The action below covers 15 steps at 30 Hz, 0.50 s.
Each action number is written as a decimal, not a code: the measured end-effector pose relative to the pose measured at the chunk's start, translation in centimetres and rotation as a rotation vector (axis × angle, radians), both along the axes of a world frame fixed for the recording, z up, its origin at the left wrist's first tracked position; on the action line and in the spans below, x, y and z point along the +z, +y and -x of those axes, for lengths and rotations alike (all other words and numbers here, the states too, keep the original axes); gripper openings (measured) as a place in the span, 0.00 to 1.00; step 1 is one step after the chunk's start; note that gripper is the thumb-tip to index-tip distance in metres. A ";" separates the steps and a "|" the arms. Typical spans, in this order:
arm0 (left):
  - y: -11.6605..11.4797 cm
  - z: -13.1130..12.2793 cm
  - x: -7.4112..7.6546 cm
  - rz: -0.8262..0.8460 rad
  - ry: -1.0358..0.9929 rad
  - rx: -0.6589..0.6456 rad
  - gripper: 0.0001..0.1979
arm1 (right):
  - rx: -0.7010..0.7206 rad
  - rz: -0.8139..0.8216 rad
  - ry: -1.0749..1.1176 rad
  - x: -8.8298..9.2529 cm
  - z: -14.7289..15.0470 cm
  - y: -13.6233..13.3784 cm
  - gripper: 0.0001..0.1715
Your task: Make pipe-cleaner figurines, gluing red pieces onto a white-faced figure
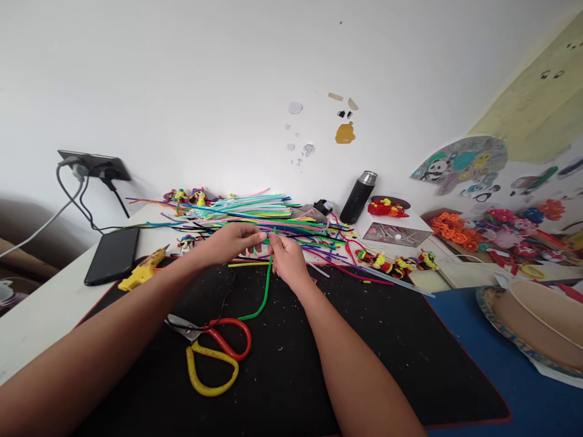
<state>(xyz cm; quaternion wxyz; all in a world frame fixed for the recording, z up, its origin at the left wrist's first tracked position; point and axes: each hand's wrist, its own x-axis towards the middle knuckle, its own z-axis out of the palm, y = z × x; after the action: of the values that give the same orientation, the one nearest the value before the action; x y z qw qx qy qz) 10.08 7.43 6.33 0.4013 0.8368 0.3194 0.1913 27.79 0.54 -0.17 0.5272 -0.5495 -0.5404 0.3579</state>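
A green pipe cleaner (pixel 266 285) hangs from between my two hands and curves down to the black mat (pixel 291 364). My left hand (pixel 237 241) and my right hand (pixel 288 258) are close together above the mat's far edge, with fingers pinched on its upper part. A short green tip sticks up between them. Below and to the left, scissors with one red and one yellow handle (pixel 213 371) lie on the mat. Behind my hands spreads a pile of many-coloured pipe cleaners (pixel 255 207).
A yellow glue gun (pixel 143 271) and a black phone (pixel 112 256) lie at the left. Behind stand a black bottle (pixel 359 198) and a white box (pixel 396 230). Small figures (pixel 396 263) lie at the right, near a round basket (pixel 537 328).
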 end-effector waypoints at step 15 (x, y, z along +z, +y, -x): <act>-0.1 0.6 0.5 -0.269 0.272 0.038 0.15 | 0.127 0.038 -0.043 0.7 0.3 -0.7 0.34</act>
<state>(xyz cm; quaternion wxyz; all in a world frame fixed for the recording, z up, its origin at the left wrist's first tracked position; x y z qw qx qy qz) 9.44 7.30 6.80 0.2351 0.8950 0.3580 0.1248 27.48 -0.16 0.49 0.4813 -0.5316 -0.5783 0.3890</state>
